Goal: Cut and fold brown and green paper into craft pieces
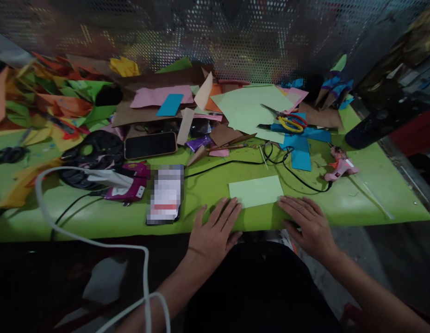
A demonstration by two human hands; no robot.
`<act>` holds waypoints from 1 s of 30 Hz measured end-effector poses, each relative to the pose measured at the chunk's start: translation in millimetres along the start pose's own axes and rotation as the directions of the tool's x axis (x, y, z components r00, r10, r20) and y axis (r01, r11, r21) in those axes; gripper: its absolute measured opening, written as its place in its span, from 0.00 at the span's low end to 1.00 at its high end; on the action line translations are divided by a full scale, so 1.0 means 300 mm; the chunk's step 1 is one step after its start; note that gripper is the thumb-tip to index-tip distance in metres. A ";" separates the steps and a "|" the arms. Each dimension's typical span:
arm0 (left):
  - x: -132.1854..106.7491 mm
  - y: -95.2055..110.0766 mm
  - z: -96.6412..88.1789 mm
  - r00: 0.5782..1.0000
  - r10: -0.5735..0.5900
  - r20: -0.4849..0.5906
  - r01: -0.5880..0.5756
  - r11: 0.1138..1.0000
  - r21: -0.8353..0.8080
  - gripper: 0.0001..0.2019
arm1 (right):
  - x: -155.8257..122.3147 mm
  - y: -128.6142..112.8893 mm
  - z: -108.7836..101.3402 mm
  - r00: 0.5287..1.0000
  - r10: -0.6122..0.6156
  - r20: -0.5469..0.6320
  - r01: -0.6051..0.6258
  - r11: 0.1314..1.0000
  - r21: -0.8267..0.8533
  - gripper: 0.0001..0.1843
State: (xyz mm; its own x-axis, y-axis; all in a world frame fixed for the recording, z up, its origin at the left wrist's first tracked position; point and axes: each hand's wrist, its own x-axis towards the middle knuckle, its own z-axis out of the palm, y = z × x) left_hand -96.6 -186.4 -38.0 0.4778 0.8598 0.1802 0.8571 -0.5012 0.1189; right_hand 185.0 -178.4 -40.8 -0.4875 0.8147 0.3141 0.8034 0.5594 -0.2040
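A pale green rectangle of paper (257,191) lies flat near the front edge of the green table. My left hand (215,226) rests with its fingers stretched out, the fingertips at the paper's lower left corner. On the other side, my right hand (309,223) lies with extended fingers touching the lower right corner. Neither hand grips anything. To the left of my left hand is a phone with a lit, blurred screen (166,194). A pink glue gun (342,169) lies to the right, its black cord curling behind the paper.
Red-and-yellow scissors (287,121) lie on a large pale green sheet (251,108) at the back. A dark phone (150,145), a purple power strip (129,187) and a yellow glue gun (30,182) are at left. A dark bottle (364,129) stands at right. A white cable (96,241) crosses the front edge.
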 end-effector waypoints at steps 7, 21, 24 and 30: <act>-0.010 0.000 0.052 0.994 0.008 -0.112 -0.010 1.000 -0.019 0.27 | 0.075 0.027 -0.023 0.992 0.089 -0.084 -0.090 0.996 -0.018 0.20; -0.063 -0.048 0.019 0.978 0.030 -0.204 -0.037 0.999 -0.029 0.21 | 0.285 0.086 0.017 0.984 -0.023 0.175 0.020 1.000 0.021 0.32; -0.076 -0.059 0.008 0.970 -0.036 -0.240 0.011 0.994 -0.106 0.15 | 0.307 0.092 0.008 0.989 -0.017 0.144 0.004 0.996 0.089 0.27; 0.056 -0.046 -0.094 0.938 -0.211 -0.276 0.073 0.896 -0.438 0.21 | 0.380 0.122 -0.039 0.993 0.023 0.118 -0.069 0.914 0.400 0.08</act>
State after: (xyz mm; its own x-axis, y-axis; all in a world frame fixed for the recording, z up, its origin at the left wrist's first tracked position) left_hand -105.7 -167.7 -9.1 0.2141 0.8852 0.4129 0.7184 -0.4291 0.5475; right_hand 162.8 -66.8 -1.6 -0.5055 0.8399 0.1974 0.6313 0.5160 -0.5790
